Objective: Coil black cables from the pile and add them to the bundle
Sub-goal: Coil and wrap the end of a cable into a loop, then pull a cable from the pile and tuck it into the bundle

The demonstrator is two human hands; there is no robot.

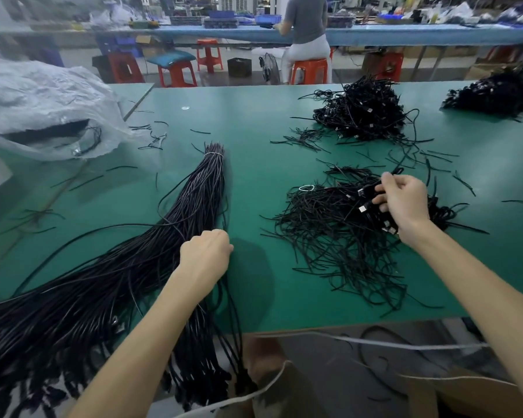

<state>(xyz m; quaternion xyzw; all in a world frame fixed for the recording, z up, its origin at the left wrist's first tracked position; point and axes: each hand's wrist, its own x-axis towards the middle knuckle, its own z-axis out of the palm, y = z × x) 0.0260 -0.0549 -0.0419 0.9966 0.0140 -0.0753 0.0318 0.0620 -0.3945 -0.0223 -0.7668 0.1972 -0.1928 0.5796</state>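
A long bundle of straight black cables (194,194), tied near its far end with a white band, lies on the green table and fans out toward the lower left, hanging over the front edge. My left hand (204,251) rests on the bundle's right side, its fingers curled down among the cables. To the right lies a pile of short black ties and coiled cables (335,224). My right hand (402,200) pinches a small coiled black cable with silver plugs over that pile.
A heap of coiled cables (363,113) sits at the back centre, another heap (495,95) at the back right. A clear plastic bag (40,110) lies at the left. Loose ties scatter over the green table (254,140). A person sits on an orange stool behind. A cardboard box (450,393) stands below the table edge.
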